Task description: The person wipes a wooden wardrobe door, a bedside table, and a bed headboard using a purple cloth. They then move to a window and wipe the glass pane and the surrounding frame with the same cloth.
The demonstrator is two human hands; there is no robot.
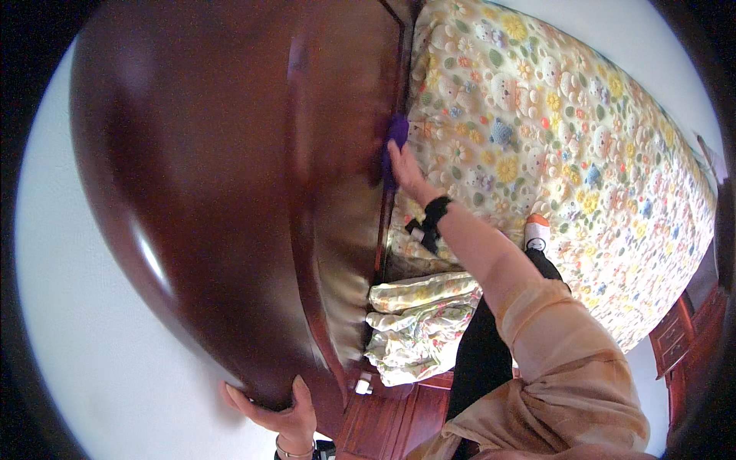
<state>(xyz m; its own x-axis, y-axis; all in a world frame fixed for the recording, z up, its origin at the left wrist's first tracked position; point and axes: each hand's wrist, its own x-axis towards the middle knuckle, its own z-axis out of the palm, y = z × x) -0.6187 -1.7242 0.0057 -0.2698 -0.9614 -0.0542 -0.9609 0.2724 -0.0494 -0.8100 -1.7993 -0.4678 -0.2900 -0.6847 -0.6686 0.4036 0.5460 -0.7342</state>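
My right hand (409, 172) holds a purple cloth (397, 127) against the bottom edge of a dark, glossy headboard (230, 190), right where it meets the mattress. Part of the cloth is hidden under the fingers. A black band (438, 208) with a dangling black piece sits on that wrist. At the lower left, my left hand (287, 415) grips the outer rim of the headboard, thumb on the front face and fingers over the edge. A bracelet (296, 453) circles the left wrist.
A mattress in a flowered, bear-patterned sheet (506, 132) fills the right side. My socked foot (537, 233) rests on it. Folded patterned bedding (420, 328) lies near the headboard. Below are a white plug or adapter (364, 384) and a reddish wooden cabinet (376, 422). A white wall (63, 276) stands behind the headboard.
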